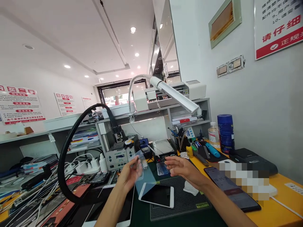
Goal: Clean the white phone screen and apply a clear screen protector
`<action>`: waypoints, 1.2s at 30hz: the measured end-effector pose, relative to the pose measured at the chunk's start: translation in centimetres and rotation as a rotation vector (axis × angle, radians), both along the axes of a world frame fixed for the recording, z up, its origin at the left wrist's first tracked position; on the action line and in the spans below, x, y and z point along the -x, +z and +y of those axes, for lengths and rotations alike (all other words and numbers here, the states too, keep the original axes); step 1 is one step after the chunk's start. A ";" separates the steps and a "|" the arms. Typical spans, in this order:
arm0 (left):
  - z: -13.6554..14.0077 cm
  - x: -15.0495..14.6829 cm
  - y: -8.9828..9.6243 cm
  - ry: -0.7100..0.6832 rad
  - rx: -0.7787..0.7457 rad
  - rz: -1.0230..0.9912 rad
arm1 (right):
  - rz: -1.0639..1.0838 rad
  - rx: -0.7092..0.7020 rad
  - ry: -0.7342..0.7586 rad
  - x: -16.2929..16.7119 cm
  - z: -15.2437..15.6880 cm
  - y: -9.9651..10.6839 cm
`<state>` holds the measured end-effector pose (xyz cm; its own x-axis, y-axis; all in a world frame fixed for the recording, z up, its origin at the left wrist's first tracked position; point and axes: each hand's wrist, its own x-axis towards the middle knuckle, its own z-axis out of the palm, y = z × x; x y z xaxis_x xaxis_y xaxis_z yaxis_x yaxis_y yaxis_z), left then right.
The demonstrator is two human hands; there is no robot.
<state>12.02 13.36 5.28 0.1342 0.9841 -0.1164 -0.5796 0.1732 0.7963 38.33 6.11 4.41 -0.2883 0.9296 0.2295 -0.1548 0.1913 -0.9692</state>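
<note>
My left hand (129, 175) is closed, its thumb and fingers pinching a clear bluish plastic film (145, 183). The film hangs down and overlaps the top left corner of a white-framed phone (157, 194) in the view. That phone lies with its dark screen up, partly on a grey perforated mat (180, 208). My right hand (178, 167) hovers above the mat, fingers apart and nothing seen in them. Below it rests a crumpled white cloth or tissue (190, 188). Under my left forearm lies a white-edged tablet (125, 205), partly hidden.
A black flexible hose (62, 157) arches at the left over cables and phone parts. Behind my hands stand a soldering or hot-air station (115, 159) and a tool holder (181, 140). A large phone (230, 189) with a lit screen lies right. A lamp (177, 94) hangs overhead.
</note>
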 end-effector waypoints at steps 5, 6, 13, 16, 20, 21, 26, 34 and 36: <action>-0.6 -0.4 -0.3 -0.092 -0.006 -0.087 | -0.193 -0.080 -0.071 1.0 0.2 -0.5; -0.7 -0.5 -0.4 -0.103 -0.014 -0.099 | -0.253 -0.117 -0.111 1.4 0.2 -0.7; -1.8 -1.2 -0.8 -0.089 -0.079 -0.167 | -0.626 -0.341 -0.370 5.1 -0.9 -2.3; -2.1 -1.4 -0.8 -0.090 -0.112 -0.184 | -0.708 -0.396 -0.407 5.7 -0.9 -2.9; -2.2 -1.5 -1.1 -0.103 -0.146 -0.207 | -0.773 -0.444 -0.417 5.9 -0.8 -3.7; -2.2 -1.6 -1.1 -0.103 -0.154 -0.209 | -0.779 -0.454 -0.412 5.9 -0.8 -3.8; -2.6 -1.7 -1.2 -0.108 -0.186 -0.203 | -0.785 -0.488 -0.413 6.2 -0.9 -4.0; -2.8 -1.8 -1.1 -0.110 -0.198 -0.230 | -0.771 -0.520 -0.429 6.2 -1.0 -4.0; -2.8 -1.8 -1.1 -0.115 -0.200 -0.244 | -0.768 -0.522 -0.434 6.2 -0.9 -4.1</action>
<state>13.84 10.57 4.16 0.2461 0.9609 0.1269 -0.7430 0.1030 0.6613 32.14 5.17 0.34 -0.1907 0.8259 0.5306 0.6560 0.5094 -0.5570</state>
